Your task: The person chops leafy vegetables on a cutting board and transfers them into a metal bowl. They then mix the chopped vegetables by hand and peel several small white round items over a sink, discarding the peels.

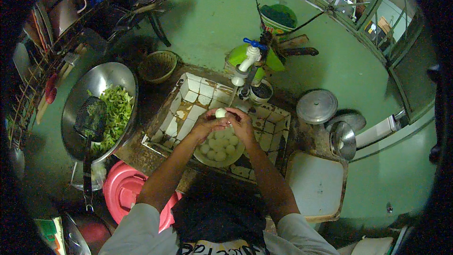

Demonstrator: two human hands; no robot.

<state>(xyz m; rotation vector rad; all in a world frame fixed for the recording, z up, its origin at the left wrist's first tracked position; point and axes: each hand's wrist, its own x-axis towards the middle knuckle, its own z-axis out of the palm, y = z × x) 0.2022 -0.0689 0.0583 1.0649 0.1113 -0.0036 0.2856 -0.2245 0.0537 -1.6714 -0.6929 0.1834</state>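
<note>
A peeled, pale round egg [221,113] is held between my two hands, above the near side of a tiled sink [191,113]. My left hand [208,124] grips it from the left, and my right hand [241,122] closes round it from the right. Right below them, a bowl [220,164] holds several more pale round eggs [219,144], which look to lie in water. Beyond my hands stands a white plastic tap [250,58] with a blue handle; a thin stream seems to fall from it. My fingers partly hide the egg.
At left, a large metal wok [106,74] holds chopped greens and a black mesh strainer [90,117]. A pink plastic lid [120,191] lies below it. A wicker basket [164,65] is behind the sink. Metal lids [316,106] and a pale tray [316,187] are at right.
</note>
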